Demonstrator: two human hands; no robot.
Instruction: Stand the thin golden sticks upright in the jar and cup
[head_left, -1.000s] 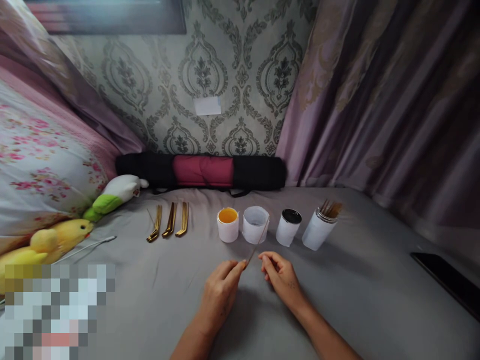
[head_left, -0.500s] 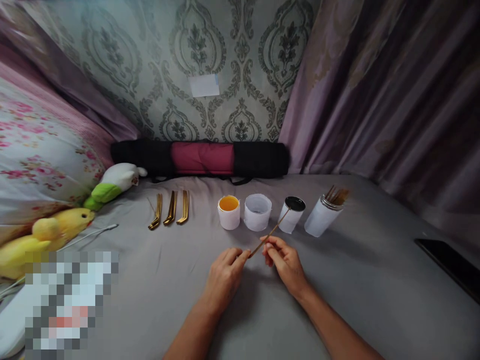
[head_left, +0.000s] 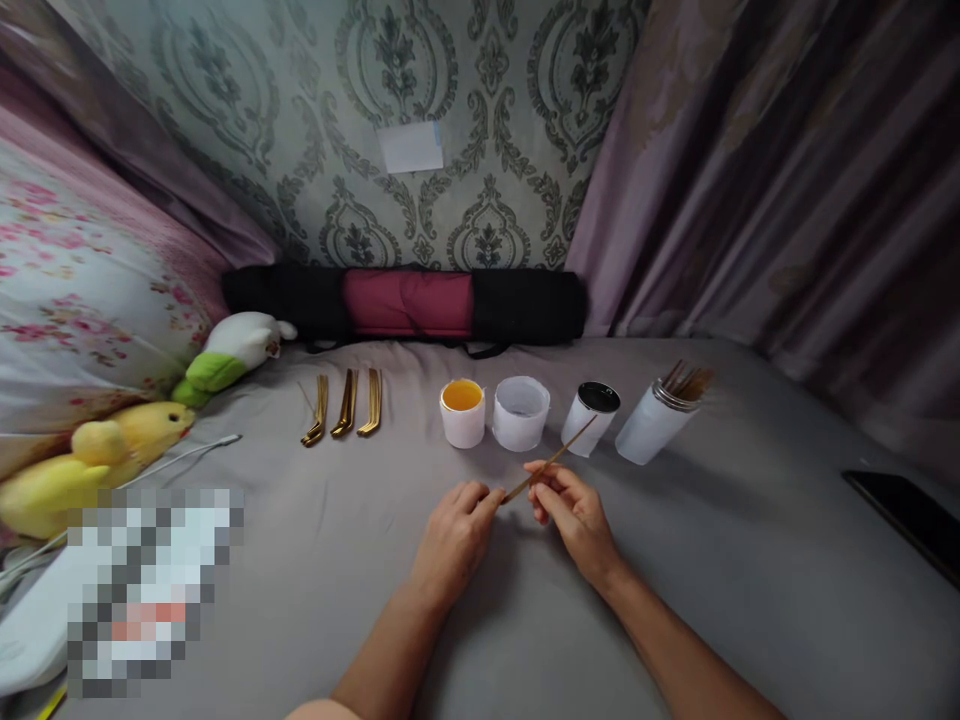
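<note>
A thin brown stick [head_left: 553, 459] slants up to the right, pinched between both hands over a grey bedsheet [head_left: 315, 560]. My left hand [head_left: 454, 535] pinches its lower end, my right hand [head_left: 574, 512] grips its middle. The stick's tip points toward a white cup with a black inside [head_left: 589, 417]. Left of it stand an empty white cup [head_left: 520, 412] and a white cup with orange filling [head_left: 462, 411]. On the right, a tilted white cup [head_left: 658, 419] holds several more sticks.
Three bent gold tools [head_left: 345, 405] lie side by side at left of the cups. A black and maroon roll bag [head_left: 405, 303] lies along the wall. Plush toys [head_left: 105, 455] and a floral pillow [head_left: 67, 310] sit left. A dark phone [head_left: 904, 512] lies right.
The stick has swung from pointing at the empty cup to pointing at the black-inside cup. My right hand closed onto its middle. The camera view tilted slightly downward.
</note>
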